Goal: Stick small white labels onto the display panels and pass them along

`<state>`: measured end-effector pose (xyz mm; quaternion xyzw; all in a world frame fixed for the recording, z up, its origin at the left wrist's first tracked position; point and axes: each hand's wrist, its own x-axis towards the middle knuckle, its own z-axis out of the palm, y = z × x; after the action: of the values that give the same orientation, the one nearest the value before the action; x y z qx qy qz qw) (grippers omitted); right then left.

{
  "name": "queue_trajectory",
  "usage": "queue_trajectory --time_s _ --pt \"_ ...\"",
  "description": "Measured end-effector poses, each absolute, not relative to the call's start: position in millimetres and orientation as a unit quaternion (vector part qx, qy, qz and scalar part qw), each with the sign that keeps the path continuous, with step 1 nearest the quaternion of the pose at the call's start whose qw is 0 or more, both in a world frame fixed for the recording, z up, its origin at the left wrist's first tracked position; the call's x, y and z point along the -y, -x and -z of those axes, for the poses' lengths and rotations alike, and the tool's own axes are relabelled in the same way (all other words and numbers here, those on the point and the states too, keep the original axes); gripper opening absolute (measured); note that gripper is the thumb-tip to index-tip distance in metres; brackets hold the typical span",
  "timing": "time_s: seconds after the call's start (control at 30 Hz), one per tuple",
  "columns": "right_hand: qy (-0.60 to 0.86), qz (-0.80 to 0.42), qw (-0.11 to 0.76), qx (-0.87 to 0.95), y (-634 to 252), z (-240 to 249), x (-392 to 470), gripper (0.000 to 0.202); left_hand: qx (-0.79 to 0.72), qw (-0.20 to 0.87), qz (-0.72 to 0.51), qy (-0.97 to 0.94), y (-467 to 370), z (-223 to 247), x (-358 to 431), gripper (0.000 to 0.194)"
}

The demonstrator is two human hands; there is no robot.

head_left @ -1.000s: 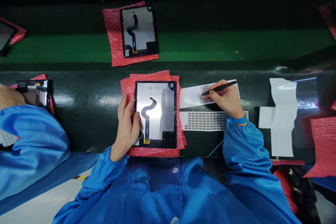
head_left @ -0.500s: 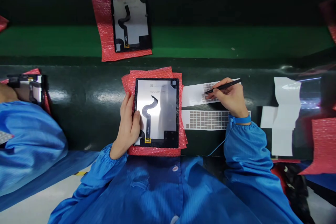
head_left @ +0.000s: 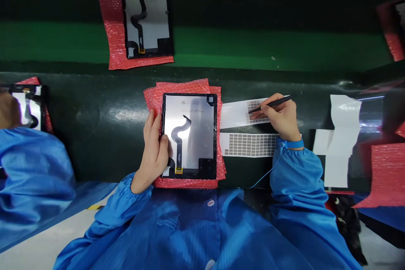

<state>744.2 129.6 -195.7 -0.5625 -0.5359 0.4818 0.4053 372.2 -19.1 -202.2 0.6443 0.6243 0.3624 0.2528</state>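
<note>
A tablet display panel [head_left: 200,135] lies back side up on red bubble wrap [head_left: 186,183], a dark ribbon cable [head_left: 179,147] curving across its silvery back. My left hand [head_left: 152,149] is closed on the panel's left edge, thumb against the frame and fingers along its side. In my right hand [head_left: 281,117] are slim black tweezers [head_left: 274,103], pinched between thumb and fingers. Their tip is over the grid of small grey stickers on the upper white sheet [head_left: 234,114]; whether it touches one I cannot tell. A second sticker sheet [head_left: 249,145] lies just below.
Beyond, another display panel [head_left: 155,25] rests on bubble wrap on a green strip. At left, a co-worker's blue sleeve [head_left: 31,177] is near a further panel [head_left: 34,107]. White paper pieces [head_left: 340,143] and red bubble wrap [head_left: 389,173] lie at right. A blue wrist strap [head_left: 294,144] has a thin cord.
My right hand and the tweezers have shifted slightly right over the stickers. My left hand stays on the panel. The far panel and co-worker's sleeve appear farther left.
</note>
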Motion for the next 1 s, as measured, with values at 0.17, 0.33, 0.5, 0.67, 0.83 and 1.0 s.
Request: queue_trajectory --time_s 0.17,0.33,0.5,0.67,0.83,1.0 --pt "0.55 -0.472 0.463 0.51 -740 182 -127 0.016 -0.607 0.278 -0.369 -0.647 -370 203 20 0.064" --pt "0.545 -0.452 0.489 0.51 -685 152 -111 0.012 -0.585 0.285 -0.378 -0.658 -357 204 3 0.064" --pt "0.506 -0.493 0.466 0.532 -591 132 -88 0.013 -0.565 0.262 -0.424 -0.658 -345 208 -27 0.056" --pt "0.477 -0.552 0.418 0.542 -528 145 -78 0.016 -0.554 0.286 -0.425 -0.656 -346 215 -30 0.056" --pt "0.488 -0.562 0.404 0.532 -516 160 -79 0.016 -0.55 0.295 -0.435 -0.649 -346 213 -26 0.057" --pt "0.501 -0.548 0.401 0.536 -516 159 -79 0.016 -0.568 0.304 -0.443 -0.624 -345 206 -25 0.048"
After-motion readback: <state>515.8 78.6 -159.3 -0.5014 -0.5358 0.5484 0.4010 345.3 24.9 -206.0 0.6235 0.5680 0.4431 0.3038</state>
